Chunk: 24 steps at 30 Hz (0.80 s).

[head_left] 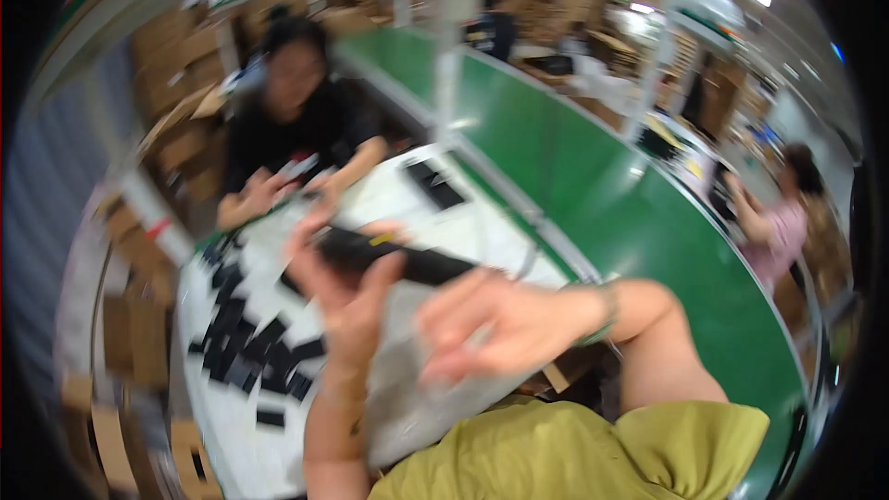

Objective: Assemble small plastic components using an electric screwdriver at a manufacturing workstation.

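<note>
My left hand (344, 282) is closed round one end of a long black object (421, 262) with a small yellow mark (381, 240) on it. It is held above the white table and blurred, so its exact kind is unclear. Just below its other end is my right hand (491, 322), fingers curled toward the thumb. Motion smears those fingertips, and anything between them is too blurred to name. Many small flat black pieces (269, 352) lie scattered on the table to the left of my left forearm.
Across the white table (463, 231), a person in black (301, 120) works with both hands raised. Flat black pieces (433, 183) lie near the far edge. A green conveyor belt (593, 194) runs along the right. Cardboard boxes (134, 338) stand at the left; a person in pink (782, 227) is beyond the belt.
</note>
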Each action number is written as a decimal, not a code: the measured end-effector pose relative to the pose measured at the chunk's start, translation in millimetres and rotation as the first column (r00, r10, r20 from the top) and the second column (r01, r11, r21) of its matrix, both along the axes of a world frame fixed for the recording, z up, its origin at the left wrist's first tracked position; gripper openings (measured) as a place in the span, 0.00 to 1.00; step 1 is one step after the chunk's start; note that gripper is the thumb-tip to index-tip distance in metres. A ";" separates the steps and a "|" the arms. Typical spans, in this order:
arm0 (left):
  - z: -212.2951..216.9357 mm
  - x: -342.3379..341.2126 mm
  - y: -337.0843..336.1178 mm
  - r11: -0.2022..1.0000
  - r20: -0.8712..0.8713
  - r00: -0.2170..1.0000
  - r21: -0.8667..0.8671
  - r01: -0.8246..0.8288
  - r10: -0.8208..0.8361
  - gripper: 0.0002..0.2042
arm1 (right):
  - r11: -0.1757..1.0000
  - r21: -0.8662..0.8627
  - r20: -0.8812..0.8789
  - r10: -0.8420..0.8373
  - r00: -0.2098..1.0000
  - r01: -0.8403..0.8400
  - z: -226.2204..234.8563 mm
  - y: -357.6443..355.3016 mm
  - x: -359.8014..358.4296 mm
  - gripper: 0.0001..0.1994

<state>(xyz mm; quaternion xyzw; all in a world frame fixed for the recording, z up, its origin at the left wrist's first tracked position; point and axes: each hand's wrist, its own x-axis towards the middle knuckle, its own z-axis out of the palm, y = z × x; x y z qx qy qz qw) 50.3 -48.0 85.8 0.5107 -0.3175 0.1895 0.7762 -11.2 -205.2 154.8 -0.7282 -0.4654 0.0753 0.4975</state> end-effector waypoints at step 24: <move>-70.8 -53.5 -14.8 0.987 -0.176 0.983 0.160 -0.028 0.057 0.09 | 0.201 0.825 -0.533 -0.031 0.846 0.528 -61.8 -17.8 -17.0 0.35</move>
